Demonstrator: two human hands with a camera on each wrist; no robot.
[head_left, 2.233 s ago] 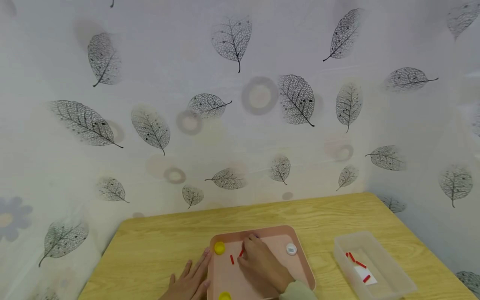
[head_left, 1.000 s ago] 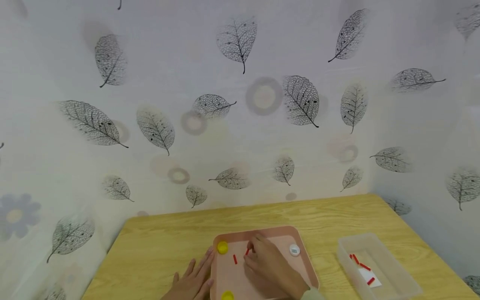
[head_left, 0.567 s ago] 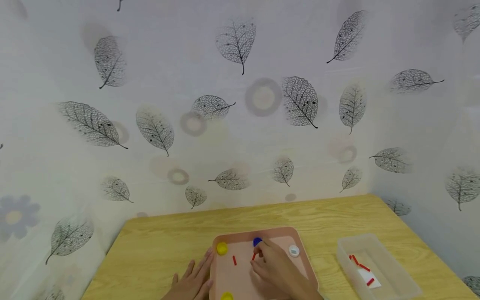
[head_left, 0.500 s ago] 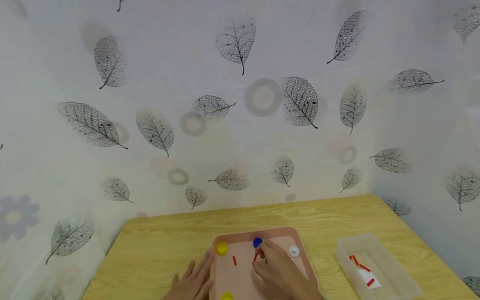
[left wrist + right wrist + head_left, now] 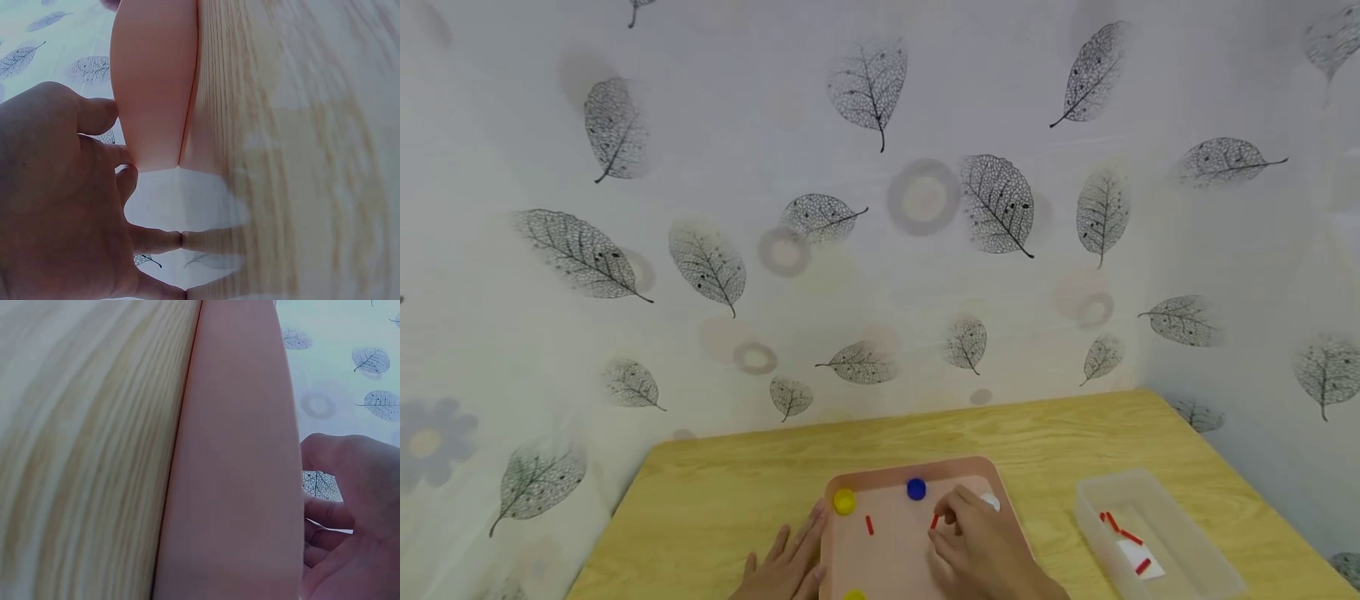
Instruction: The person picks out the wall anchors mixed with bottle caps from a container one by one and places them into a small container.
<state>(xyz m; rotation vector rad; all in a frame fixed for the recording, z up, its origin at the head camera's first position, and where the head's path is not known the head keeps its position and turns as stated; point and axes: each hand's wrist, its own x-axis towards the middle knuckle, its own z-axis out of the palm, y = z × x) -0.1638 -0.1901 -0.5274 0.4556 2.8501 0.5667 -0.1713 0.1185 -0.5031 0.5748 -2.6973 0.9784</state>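
Over the right half of a pink tray [image 5: 887, 567], my right hand [image 5: 981, 537] pinches a short red stick [image 5: 935, 522] between thumb and fingers. In the right wrist view the tray's side wall [image 5: 231, 456] hides the fingertips of that hand [image 5: 359, 506]. My left hand [image 5: 782, 567] lies with fingers spread on the table, against the tray's left side; the left wrist view shows its thumb at the wall. A second red stick [image 5: 870, 525] lies in the tray. A blue cap [image 5: 916, 489] sits near the far wall, and a white cap [image 5: 991, 501] is partly covered by my right hand.
One yellow cap [image 5: 844, 502] is in the tray's far left corner, another yellow cap [image 5: 855, 595] at the bottom frame edge. Right of the tray stands a translucent box [image 5: 1195, 542] with several red sticks [image 5: 1131, 537] and a white card [image 5: 1131, 553]. A leaf-patterned curtain surrounds the wooden table [image 5: 737, 467].
My right hand has moved right with the red stick, away from the blue cap, which is now uncovered. It now partly covers the white cap. My left hand has stayed in place.
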